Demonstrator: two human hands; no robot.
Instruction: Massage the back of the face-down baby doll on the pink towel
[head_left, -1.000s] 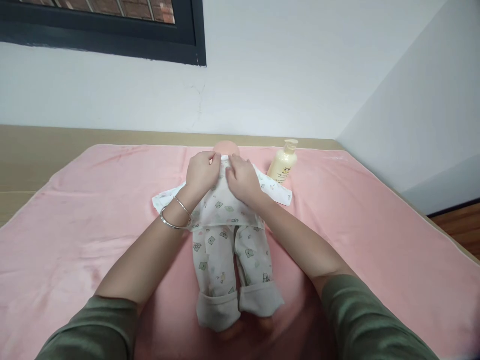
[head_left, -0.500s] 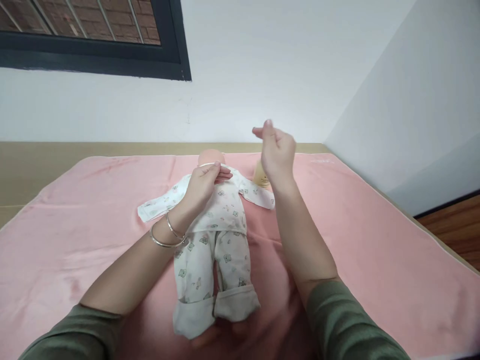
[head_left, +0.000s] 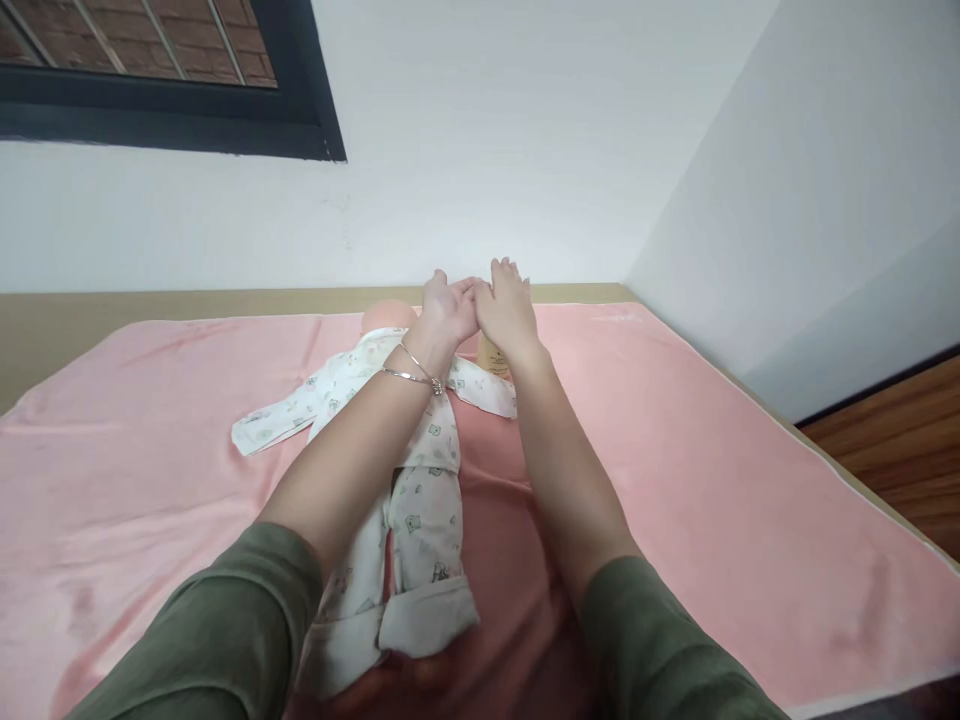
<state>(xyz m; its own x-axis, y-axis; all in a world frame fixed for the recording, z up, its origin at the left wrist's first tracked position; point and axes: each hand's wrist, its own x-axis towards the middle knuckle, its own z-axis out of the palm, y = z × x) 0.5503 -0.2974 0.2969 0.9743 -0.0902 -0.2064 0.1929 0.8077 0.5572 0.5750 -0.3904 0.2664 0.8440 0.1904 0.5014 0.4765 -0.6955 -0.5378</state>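
A doll in a white patterned top and trousers (head_left: 427,520) lies on the pink cloth (head_left: 675,480), its bare head (head_left: 388,315) at the far end. My left hand (head_left: 450,305), with bracelets at the wrist, is raised over the doll's shoulder, palm up and fingers apart from the palm. Its fingertips meet my right hand (head_left: 506,305), which is palm down with the fingers stretched out. Neither hand shows anything in it. Just beneath my right hand, a yellowish container (head_left: 492,355) is partly hidden beside the doll's sleeve.
A pale wooden edge (head_left: 187,303) runs behind the cloth along the white wall (head_left: 480,140). A dark-framed window (head_left: 165,120) is at the upper left. Brown wood (head_left: 900,440) shows at the right.
My left hand has moved right and away from the doll's chest. My right hand has come down, turned over and opened, and now touches my left. The view has shifted slightly right.
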